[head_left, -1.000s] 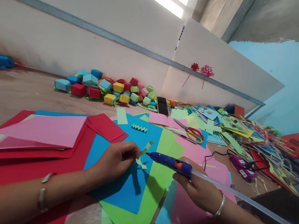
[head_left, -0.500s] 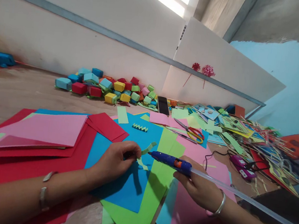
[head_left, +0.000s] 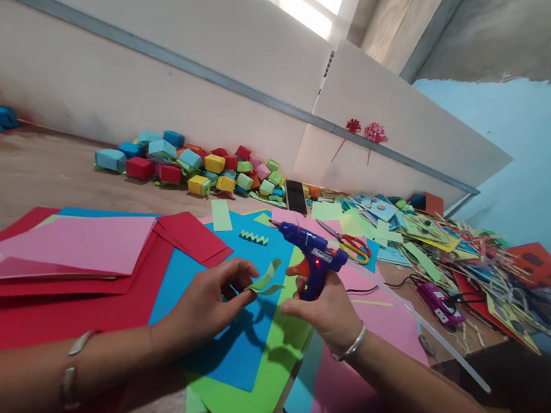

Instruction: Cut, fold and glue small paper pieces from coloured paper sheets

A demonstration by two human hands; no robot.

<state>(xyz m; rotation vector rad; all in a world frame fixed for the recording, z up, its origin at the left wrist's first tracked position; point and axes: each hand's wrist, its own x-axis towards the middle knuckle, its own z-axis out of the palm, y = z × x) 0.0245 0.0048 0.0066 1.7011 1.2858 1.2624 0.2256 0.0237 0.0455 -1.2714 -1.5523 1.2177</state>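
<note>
Between thumb and fingertips, my left hand (head_left: 212, 302) pinches light green paper strips (head_left: 268, 279), whose free ends curl apart to the right. My right hand (head_left: 326, 308) is wrapped round the handle of a blue glue gun (head_left: 317, 254) with a red light lit on its side. Its nozzle points left, above and apart from the strips. A long clear glue stick (head_left: 430, 330) trails out of its back. Under the left hand lies a blue sheet (head_left: 234, 348). A zigzag-folded green strip (head_left: 253, 238) rests on it further back.
Red-and-yellow scissors (head_left: 353, 245) lie behind the glue gun. Stacked pink and red sheets (head_left: 77, 237) are at left. Small coloured paper boxes (head_left: 162, 148) are heaped along the wall beside a phone (head_left: 296, 197). A purple power strip (head_left: 439, 303) with cords sits at right, near piled paper crafts.
The glue gun has swung up and away from the strips, turning upright so its handle and trigger show. My left hand still pinches the strips, now turned more to the right.
</note>
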